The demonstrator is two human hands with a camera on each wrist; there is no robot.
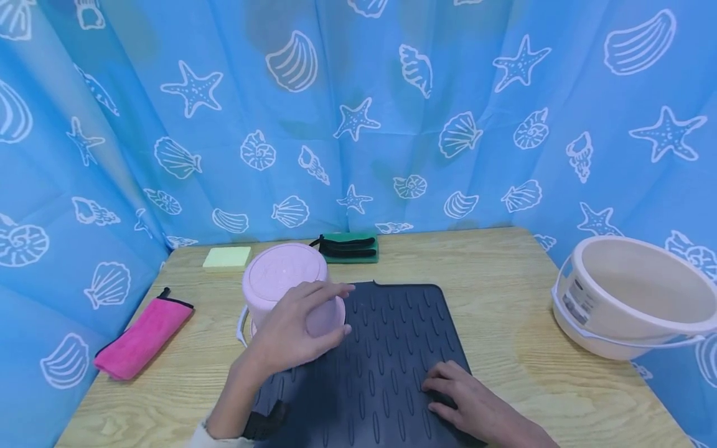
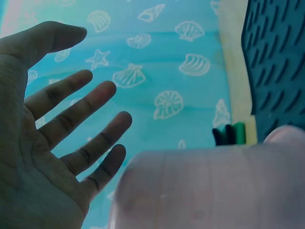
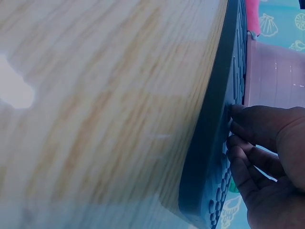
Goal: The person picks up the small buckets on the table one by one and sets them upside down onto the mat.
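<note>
A pink bucket (image 1: 285,269) stands upside down on the far left part of a black ribbed mat (image 1: 372,367), its white handle hanging at its left side. My left hand (image 1: 288,326) is raised in front of the bucket with thumb and fingers apart and nothing in it. In the left wrist view its fingers are spread beside the pink bucket wall (image 2: 205,191), seemingly not touching it. My right hand (image 1: 465,398) rests on the near right part of the mat. The right wrist view shows its slightly bent fingertips touching the mat's surface.
On the wooden table (image 1: 515,298) lie a folded pink cloth (image 1: 147,339) at left, a pale yellow sponge (image 1: 226,259) and a green folded cloth with black trim (image 1: 350,247) at the back. A beige bucket (image 1: 633,298) stands at right. A blue shell-patterned curtain (image 1: 392,155) surrounds the table.
</note>
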